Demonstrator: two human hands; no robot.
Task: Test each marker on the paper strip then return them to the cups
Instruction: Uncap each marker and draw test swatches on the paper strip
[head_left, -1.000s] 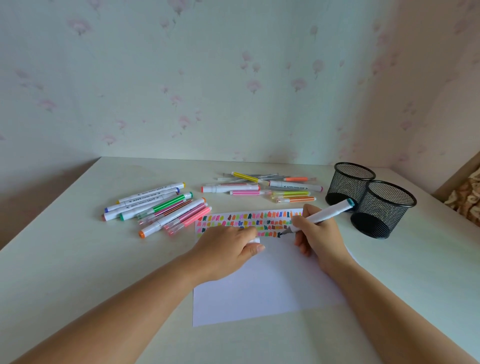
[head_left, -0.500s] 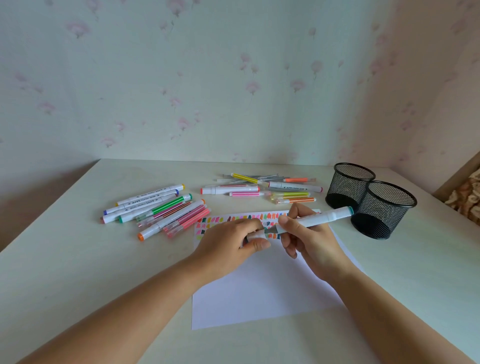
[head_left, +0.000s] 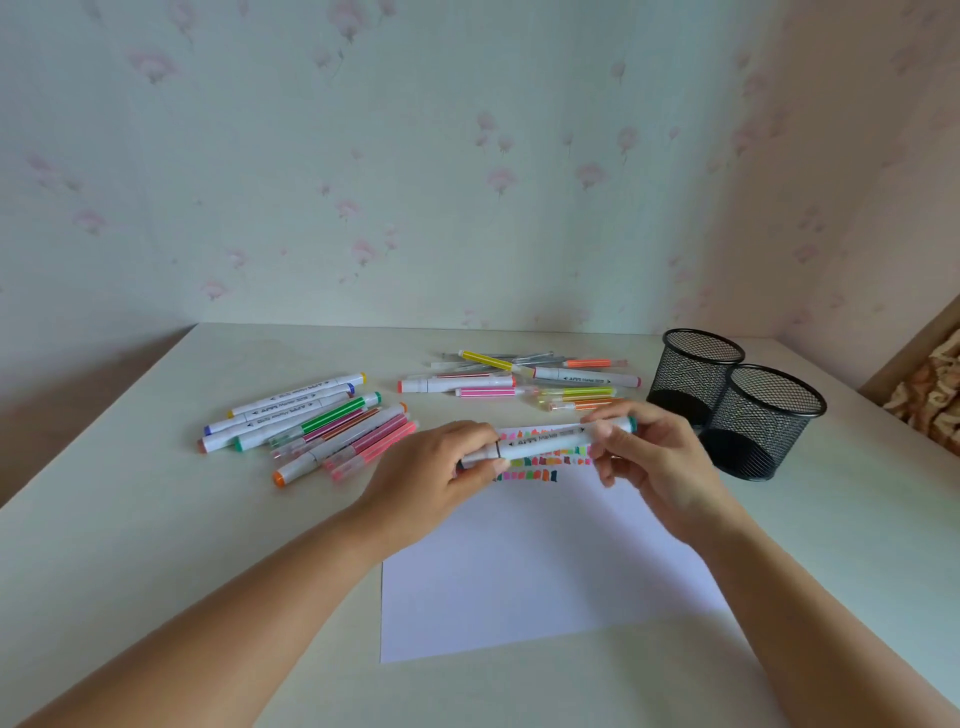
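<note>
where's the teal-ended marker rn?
Teal-ended marker: head view, centre, held sideways between left hand and right hand over the colour swatches on the paper, left of the nearer mesh cup.

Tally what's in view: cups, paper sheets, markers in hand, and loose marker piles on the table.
Black mesh cups: 2
Paper sheet: 1
Marker gripped by left hand and right hand: 1
Loose marker piles: 2, too overlapped to count singly
Total: 6

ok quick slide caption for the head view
Left hand and right hand hold a white marker over the colour-swatched paper, beside two black mesh cups.
</note>
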